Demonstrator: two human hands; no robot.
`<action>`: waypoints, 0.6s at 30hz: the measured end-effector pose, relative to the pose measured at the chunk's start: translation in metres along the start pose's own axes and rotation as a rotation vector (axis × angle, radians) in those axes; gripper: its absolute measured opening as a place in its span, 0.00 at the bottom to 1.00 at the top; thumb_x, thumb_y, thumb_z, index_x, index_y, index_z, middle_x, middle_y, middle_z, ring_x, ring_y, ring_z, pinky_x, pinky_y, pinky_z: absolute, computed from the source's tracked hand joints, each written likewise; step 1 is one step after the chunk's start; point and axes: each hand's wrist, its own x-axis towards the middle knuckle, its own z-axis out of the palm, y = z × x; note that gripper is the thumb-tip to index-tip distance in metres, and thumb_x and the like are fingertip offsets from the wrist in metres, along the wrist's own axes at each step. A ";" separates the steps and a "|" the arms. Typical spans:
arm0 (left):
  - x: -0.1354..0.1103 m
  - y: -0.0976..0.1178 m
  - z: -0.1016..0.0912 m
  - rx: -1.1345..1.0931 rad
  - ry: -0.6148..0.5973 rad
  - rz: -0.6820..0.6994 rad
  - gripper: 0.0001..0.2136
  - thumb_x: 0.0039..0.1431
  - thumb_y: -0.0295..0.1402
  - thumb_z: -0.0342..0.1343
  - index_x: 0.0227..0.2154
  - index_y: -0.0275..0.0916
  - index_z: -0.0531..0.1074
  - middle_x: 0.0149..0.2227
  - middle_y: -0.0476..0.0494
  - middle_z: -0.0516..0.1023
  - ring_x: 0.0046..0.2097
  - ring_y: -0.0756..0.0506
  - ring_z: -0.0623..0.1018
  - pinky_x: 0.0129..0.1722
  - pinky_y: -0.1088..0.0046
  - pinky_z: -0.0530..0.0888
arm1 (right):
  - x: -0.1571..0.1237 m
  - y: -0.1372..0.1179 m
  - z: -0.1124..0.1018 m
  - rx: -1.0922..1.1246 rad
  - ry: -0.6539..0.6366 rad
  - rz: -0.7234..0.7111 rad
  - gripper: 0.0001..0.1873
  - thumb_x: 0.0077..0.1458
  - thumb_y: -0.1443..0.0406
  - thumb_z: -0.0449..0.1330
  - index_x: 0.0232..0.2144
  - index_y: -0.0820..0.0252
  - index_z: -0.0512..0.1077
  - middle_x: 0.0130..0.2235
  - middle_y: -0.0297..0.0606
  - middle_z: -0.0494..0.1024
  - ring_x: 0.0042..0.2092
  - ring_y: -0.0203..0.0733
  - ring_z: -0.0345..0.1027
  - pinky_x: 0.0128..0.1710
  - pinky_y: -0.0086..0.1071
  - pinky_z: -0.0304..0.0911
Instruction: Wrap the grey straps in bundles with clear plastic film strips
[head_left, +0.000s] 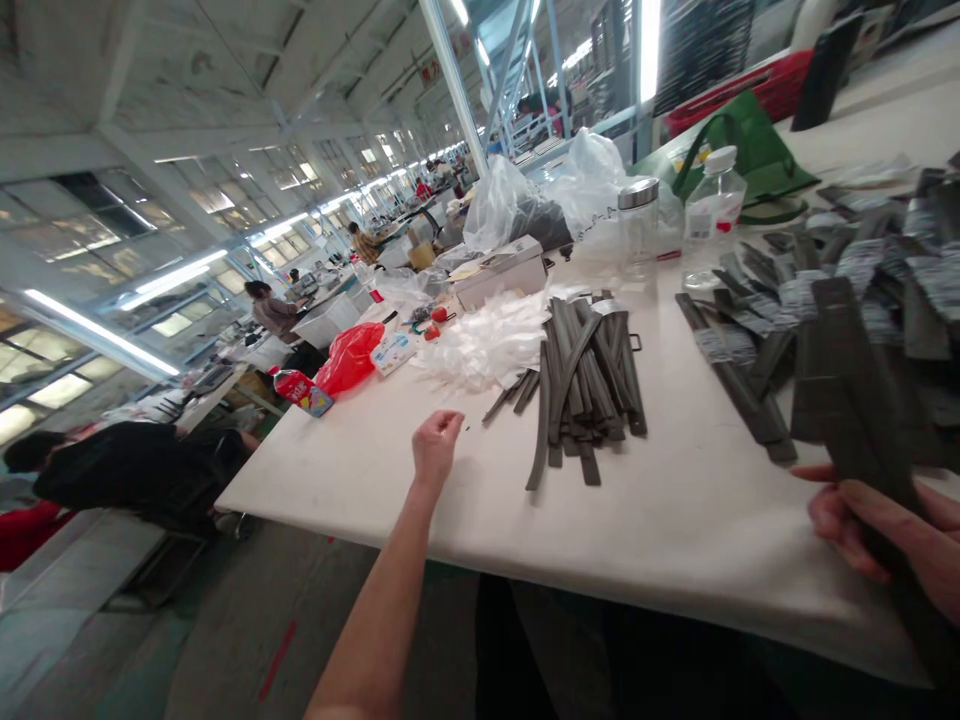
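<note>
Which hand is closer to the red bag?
Left. The left hand is just right of the red bag and nearer the person; the right hand is much farther right, holding a dark strip.

Runs dark grey-brown through the strips (581, 375) and off-white across the surface (697, 500). Turns red on the plastic bag (349, 360), green on the tote (759, 150), silver on the jar lid (637, 194). Mixes red with blue on the drink container (301, 390).

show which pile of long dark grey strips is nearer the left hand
The central grey pile, close to the left hand; the pale-banded pile lies far right.
</note>
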 end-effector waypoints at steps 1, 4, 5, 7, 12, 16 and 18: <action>0.009 0.009 0.015 0.008 -0.015 0.041 0.10 0.56 0.40 0.56 0.36 0.40 0.77 0.36 0.45 0.80 0.35 0.46 0.77 0.40 0.71 0.71 | 0.000 -0.001 0.000 0.030 -0.028 0.033 0.15 0.50 0.46 0.60 0.32 0.46 0.75 0.24 0.42 0.70 0.18 0.36 0.59 0.16 0.35 0.55; 0.034 0.032 0.056 0.121 -0.089 0.167 0.15 0.52 0.36 0.62 0.44 0.41 0.75 0.46 0.41 0.78 0.47 0.42 0.75 0.49 0.66 0.68 | -0.001 -0.008 -0.001 0.080 -0.072 0.091 0.16 0.48 0.45 0.61 0.32 0.46 0.74 0.24 0.41 0.70 0.19 0.36 0.58 0.17 0.34 0.56; 0.041 0.038 0.067 0.165 -0.115 0.195 0.15 0.51 0.35 0.62 0.44 0.41 0.76 0.47 0.40 0.78 0.49 0.41 0.74 0.51 0.65 0.67 | -0.001 -0.011 0.000 0.078 -0.070 0.088 0.18 0.47 0.44 0.61 0.32 0.47 0.74 0.24 0.40 0.70 0.19 0.36 0.58 0.17 0.34 0.57; 0.051 0.046 0.084 0.208 -0.154 0.204 0.10 0.51 0.32 0.62 0.39 0.41 0.78 0.44 0.40 0.79 0.47 0.41 0.74 0.51 0.64 0.66 | -0.004 -0.019 0.001 0.069 -0.062 0.079 0.22 0.44 0.42 0.62 0.32 0.49 0.74 0.23 0.40 0.70 0.19 0.37 0.58 0.16 0.34 0.57; 0.053 0.057 0.088 0.167 -0.116 0.151 0.05 0.55 0.32 0.57 0.28 0.40 0.78 0.32 0.43 0.80 0.37 0.44 0.76 0.43 0.67 0.69 | -0.009 -0.028 0.004 0.092 -0.040 0.069 0.25 0.41 0.40 0.62 0.32 0.51 0.73 0.23 0.38 0.70 0.18 0.36 0.57 0.16 0.32 0.56; 0.016 0.075 0.069 -0.058 -0.015 0.210 0.04 0.56 0.34 0.58 0.29 0.40 0.75 0.34 0.46 0.79 0.40 0.47 0.76 0.44 0.71 0.70 | -0.007 -0.026 0.003 0.127 -0.064 0.069 0.27 0.42 0.41 0.63 0.34 0.54 0.72 0.23 0.37 0.70 0.19 0.35 0.58 0.16 0.31 0.56; -0.015 0.087 0.060 -0.254 0.025 0.269 0.04 0.56 0.35 0.58 0.30 0.40 0.75 0.36 0.45 0.79 0.42 0.46 0.76 0.46 0.70 0.70 | -0.008 -0.026 0.004 0.137 -0.063 0.043 0.27 0.42 0.42 0.63 0.34 0.56 0.72 0.23 0.36 0.71 0.19 0.34 0.58 0.17 0.30 0.56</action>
